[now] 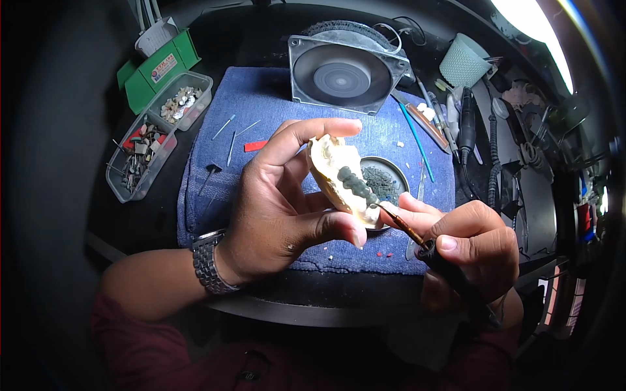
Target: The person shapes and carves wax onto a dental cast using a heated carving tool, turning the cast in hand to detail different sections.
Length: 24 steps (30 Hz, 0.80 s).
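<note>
A cream plaster dental model (329, 159) is gripped between the thumb and fingers of my left hand (270, 202), tilted above the blue towel. Along its ridge runs a row of dark green wax teeth (355, 184). My right hand (479, 244) is closed round the black handle of a wax-carving pen (456, 277). The pen's copper-coloured shaft points up and left, and its tip is at the lower end of the wax row; whether it touches cannot be made out. Behind the model sits a round metal tin (399, 171) of dark green wax bits, partly hidden.
A square fan (342, 75) stands at the back of the blue towel (248, 98). Clear boxes (120, 179) of burs and teeth lie left, beside a green box (160, 72). Knives, a blue stick (417, 143) and a corded handpiece (467, 124) lie right. Thin tools rest on the towel.
</note>
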Tool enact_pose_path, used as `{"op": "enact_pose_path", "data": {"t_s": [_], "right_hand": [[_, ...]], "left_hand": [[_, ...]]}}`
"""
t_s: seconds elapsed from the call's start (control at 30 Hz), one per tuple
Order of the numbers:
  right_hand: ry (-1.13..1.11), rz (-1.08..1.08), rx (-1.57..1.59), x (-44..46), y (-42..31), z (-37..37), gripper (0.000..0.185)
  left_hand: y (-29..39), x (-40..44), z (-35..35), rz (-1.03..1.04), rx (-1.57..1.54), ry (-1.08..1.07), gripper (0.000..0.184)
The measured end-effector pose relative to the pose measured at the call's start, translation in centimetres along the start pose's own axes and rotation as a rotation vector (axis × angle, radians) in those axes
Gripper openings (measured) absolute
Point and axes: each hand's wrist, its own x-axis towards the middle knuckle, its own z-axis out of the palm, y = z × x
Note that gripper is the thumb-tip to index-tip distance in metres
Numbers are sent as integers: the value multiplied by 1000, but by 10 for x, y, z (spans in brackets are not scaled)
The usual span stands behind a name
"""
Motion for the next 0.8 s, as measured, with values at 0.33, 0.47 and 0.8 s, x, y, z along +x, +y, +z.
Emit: {"op": "enact_pose_path", "data": {"t_s": [0.33,0.47,0.8], "right_hand": [[42,25,65,-5,0,2,46],[52,22,75,-6,1,3,46],[15,73,67,-1,-6,-1,46]], "left_hand": [[1,0,0,-4,1,-3,101],[1,0,1,1,4,0,101],[1,0,0,2,5,-6,99]]}}
